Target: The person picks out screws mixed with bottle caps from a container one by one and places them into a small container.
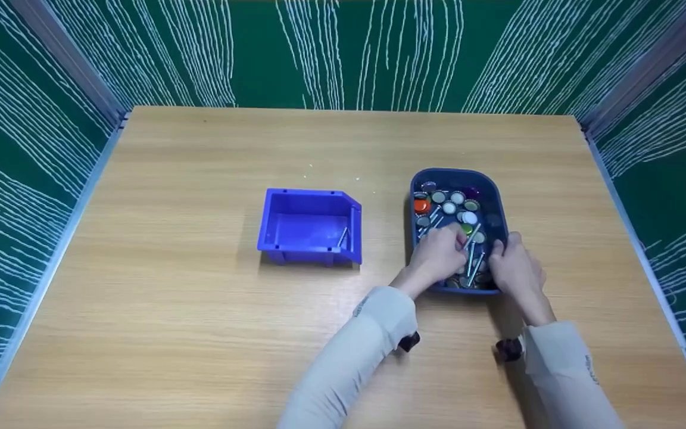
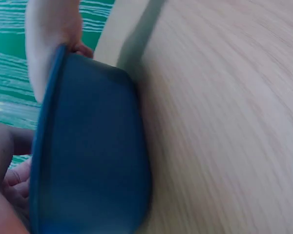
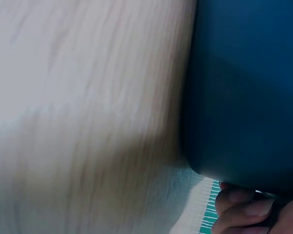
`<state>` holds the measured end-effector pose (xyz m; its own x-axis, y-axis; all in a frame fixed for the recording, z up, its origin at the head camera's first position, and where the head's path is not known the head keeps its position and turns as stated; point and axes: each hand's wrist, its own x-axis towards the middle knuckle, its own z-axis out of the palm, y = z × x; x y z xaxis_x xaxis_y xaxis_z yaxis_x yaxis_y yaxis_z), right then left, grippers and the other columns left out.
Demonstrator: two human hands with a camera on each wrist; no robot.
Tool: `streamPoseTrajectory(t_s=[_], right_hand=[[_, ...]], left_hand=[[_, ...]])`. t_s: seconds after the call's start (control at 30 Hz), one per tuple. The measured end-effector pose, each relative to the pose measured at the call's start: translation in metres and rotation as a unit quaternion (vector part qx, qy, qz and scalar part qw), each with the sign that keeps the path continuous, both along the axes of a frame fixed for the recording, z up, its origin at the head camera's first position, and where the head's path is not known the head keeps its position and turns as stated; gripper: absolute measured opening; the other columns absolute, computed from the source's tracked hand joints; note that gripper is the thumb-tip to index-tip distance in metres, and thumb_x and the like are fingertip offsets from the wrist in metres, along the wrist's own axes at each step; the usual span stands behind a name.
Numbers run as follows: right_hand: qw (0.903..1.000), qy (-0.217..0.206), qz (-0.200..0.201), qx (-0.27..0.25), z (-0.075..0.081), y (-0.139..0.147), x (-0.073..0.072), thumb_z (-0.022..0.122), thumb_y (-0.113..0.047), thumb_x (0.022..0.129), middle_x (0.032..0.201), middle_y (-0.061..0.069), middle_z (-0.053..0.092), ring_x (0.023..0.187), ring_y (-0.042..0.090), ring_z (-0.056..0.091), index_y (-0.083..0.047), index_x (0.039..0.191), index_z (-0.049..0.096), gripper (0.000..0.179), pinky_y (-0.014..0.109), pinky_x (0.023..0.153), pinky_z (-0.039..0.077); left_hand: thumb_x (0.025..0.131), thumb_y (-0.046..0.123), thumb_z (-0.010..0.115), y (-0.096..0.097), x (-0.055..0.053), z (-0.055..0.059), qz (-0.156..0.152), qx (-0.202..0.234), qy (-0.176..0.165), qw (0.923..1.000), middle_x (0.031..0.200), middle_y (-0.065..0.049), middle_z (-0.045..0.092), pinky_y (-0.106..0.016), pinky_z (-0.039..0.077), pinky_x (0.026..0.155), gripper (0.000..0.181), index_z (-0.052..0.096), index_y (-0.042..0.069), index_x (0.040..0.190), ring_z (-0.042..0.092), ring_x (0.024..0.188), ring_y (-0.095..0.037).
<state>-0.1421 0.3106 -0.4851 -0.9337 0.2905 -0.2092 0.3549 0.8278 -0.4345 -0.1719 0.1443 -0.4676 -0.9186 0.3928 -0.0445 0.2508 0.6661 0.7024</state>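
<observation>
On the table (image 1: pixel 170 286), the dark tray (image 2: pixel 97 146) stands right of the blue bin (image 1: pixel 301 226). The right hand (image 1: pixel 518 268) grips the tray's side; the left hand (image 1: pixel 438 253), fingers narrowed, appears to pinch a bolt (image 1: pixel 475 230) inside the tray. Judged step: bolt pick-up; the next move calls for a firm pinch and clear lift.
</observation>
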Motion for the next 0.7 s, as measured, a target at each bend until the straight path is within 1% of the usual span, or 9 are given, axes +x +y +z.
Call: streamPoseTrajectory(t_s=[0.07, 0.1, 0.17, 0.23, 0.33, 0.43, 0.57, 0.63, 0.7], right_hand=[[1.0, -0.002, 0.002, -0.002, 0.0, 0.0, 0.0, 0.024, -0.038, 0.104, 0.11, 0.034, 0.059, 0.098, 0.049, 0.058, 0.003, 0.121, 0.042, 0.048, 0.05, 0.066, 0.041], [1.0, -0.002, 0.003, -0.004, 0.0, 0.0, 0.0, 0.024, -0.038, 0.104, 0.11, 0.033, 0.059, 0.098, 0.049, 0.058, 0.003, 0.122, 0.042, 0.048, 0.051, 0.067, 0.041], [1.0, -0.004, 0.003, -0.007, 0.0, 0.0, 0.0, 0.024, -0.037, 0.104, 0.11, 0.032, 0.059, 0.098, 0.047, 0.058, 0.003, 0.123, 0.042, 0.048, 0.051, 0.068, 0.041], [0.9999, -0.005, 0.003, -0.009, 0.0, 0.0, 0.0, 0.024, -0.037, 0.104, 0.109, 0.032, 0.059, 0.096, 0.046, 0.058, 0.003, 0.125, 0.041, 0.048, 0.05, 0.069, 0.041], [0.9999, -0.005, 0.002, -0.008, 0.0, 0.001, 0.0, 0.024, -0.037, 0.104, 0.109, 0.032, 0.059, 0.095, 0.045, 0.059, 0.003, 0.124, 0.041, 0.048, 0.049, 0.068, 0.041], [1.0, -0.005, 0.0, -0.007, 0.0, 0.001, 0.001, 0.024, -0.037, 0.104, 0.108, 0.032, 0.059, 0.095, 0.045, 0.059, 0.003, 0.123, 0.042, 0.048, 0.048, 0.067, 0.041], [1.0, -0.007, -0.001, -0.007, 0.001, 0.0, 0.001, 0.024, -0.038, 0.105, 0.106, 0.03, 0.059, 0.093, 0.043, 0.058, 0.003, 0.124, 0.042, 0.049, 0.046, 0.066, 0.04], [0.9999, -0.009, 0.0, -0.007, 0.001, 0.0, 0.001, 0.023, -0.039, 0.105, 0.106, 0.03, 0.059, 0.092, 0.042, 0.057, 0.003, 0.125, 0.041, 0.05, 0.045, 0.066, 0.039], [1.0, -0.007, 0.001, -0.004, 0.001, 0.0, 0.001, 0.023, -0.039, 0.105, 0.106, 0.03, 0.059, 0.092, 0.043, 0.058, 0.003, 0.125, 0.041, 0.05, 0.045, 0.065, 0.039]], left_hand=[[0.089, 0.017, 0.069, -0.003, -0.002, 0.002, 0.004, 0.05, -0.026, 0.9984, 0.088, 0.005, 0.071, -0.014, 0.045, 0.07, 0.01, 0.066, 0.016, 0.099, 0.061, 0.078, -0.002], [0.089, 0.017, 0.07, -0.004, -0.003, 0.003, 0.007, 0.076, -0.039, 0.9963, 0.088, 0.005, 0.071, -0.013, 0.044, 0.07, 0.011, 0.066, 0.015, 0.099, 0.06, 0.077, -0.002], [0.089, 0.015, 0.071, -0.008, -0.004, 0.005, 0.013, 0.122, -0.066, 0.9902, 0.087, 0.003, 0.07, -0.013, 0.045, 0.071, 0.011, 0.066, 0.013, 0.1, 0.061, 0.075, -0.003], [0.089, 0.015, 0.071, -0.011, -0.006, 0.007, 0.019, 0.153, -0.081, 0.9847, 0.087, 0.002, 0.07, -0.013, 0.046, 0.071, 0.012, 0.066, 0.012, 0.1, 0.06, 0.074, -0.003], [0.089, 0.015, 0.072, -0.016, -0.009, 0.01, 0.022, 0.189, -0.089, 0.9777, 0.088, 0.0, 0.07, -0.014, 0.047, 0.072, 0.015, 0.066, 0.01, 0.101, 0.06, 0.075, -0.003], [0.088, 0.015, 0.073, -0.024, -0.012, 0.015, 0.02, 0.211, -0.085, 0.9735, 0.09, -0.002, 0.071, -0.014, 0.047, 0.073, 0.017, 0.067, 0.008, 0.102, 0.06, 0.076, -0.003], [0.088, 0.013, 0.073, -0.04, -0.015, 0.022, 0.016, 0.247, -0.095, 0.9642, 0.092, -0.009, 0.073, -0.016, 0.05, 0.069, 0.021, 0.066, 0.006, 0.106, 0.065, 0.072, -0.006], [0.089, 0.01, 0.072, -0.05, -0.017, 0.025, 0.014, 0.268, -0.107, 0.9573, 0.093, -0.014, 0.073, -0.019, 0.054, 0.066, 0.022, 0.064, 0.004, 0.109, 0.07, 0.072, -0.015], [0.089, 0.008, 0.071, -0.059, -0.018, 0.027, 0.018, 0.285, -0.117, 0.951, 0.093, -0.016, 0.073, -0.022, 0.056, 0.065, 0.023, 0.063, 0.002, 0.11, 0.072, 0.073, -0.023]])
